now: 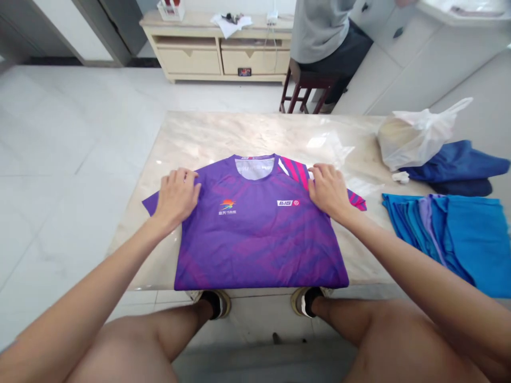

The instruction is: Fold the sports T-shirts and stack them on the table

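Note:
A purple T-shirt (255,234) with pink stripes lies spread, front up, on the marbled table (255,130), its collar toward the far side and its lower edge along the near table edge. My left hand (178,196) rests on the shirt's left shoulder, fingers bent, thumb and fingertips apart. On the right shoulder, beside the pink stripes, lies my right hand (328,190), its fingers slightly curled and apart. Both sleeves stick out past my hands. Neither hand visibly pinches the fabric.
Folded blue and teal clothes (475,234) lie at the right of the table. Behind them are dark blue cloth (459,165) and a white plastic bag (415,138). Beyond the table, a person in grey (319,32) sits on a stool (309,80) near a cream cabinet (191,58).

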The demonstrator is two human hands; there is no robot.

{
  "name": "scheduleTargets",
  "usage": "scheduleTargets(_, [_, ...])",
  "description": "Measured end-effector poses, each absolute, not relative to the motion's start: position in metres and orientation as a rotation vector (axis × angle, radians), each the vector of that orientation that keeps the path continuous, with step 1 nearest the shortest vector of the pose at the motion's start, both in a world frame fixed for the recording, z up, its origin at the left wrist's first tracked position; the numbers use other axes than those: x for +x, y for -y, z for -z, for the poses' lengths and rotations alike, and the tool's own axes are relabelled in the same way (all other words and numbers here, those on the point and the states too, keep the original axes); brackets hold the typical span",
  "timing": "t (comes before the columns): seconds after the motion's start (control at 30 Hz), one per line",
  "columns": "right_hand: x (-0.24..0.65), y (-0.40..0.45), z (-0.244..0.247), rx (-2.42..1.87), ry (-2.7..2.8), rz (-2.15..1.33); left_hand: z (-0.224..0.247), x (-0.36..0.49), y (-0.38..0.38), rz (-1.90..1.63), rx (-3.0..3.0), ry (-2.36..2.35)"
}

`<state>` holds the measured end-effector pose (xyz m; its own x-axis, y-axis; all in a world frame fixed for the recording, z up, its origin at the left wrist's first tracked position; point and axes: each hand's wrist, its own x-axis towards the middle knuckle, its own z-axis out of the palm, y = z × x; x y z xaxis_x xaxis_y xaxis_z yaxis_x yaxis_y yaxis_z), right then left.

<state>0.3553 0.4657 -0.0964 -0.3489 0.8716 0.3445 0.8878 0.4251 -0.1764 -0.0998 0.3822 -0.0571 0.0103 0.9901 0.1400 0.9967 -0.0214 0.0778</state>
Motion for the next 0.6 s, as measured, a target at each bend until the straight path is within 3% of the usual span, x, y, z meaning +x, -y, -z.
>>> scheduleTargets(0.1, [0.335,-0.426,0.11,-1.412,2.458,-0.078,0.082,-0.071,-0.355,0.274,-2.442,2.058])
scheduleTargets(0.27, [0.324,-0.395,0.135,-1.609,2.502,-0.209,0.109,-0.051,-0.335,0.148,-2.505,2.099])
scheduleTargets(0.43, [0.338,-0.38,0.124,-1.642,2.576,-0.312,0.093,-0.044,-0.312,-0.011,-2.522,2.138])
scheduleTargets(0.6, [0.389,-0.372,0.099,-1.635,2.477,-0.234,0.061,-0.058,-0.285,0.088,-2.33,2.187])
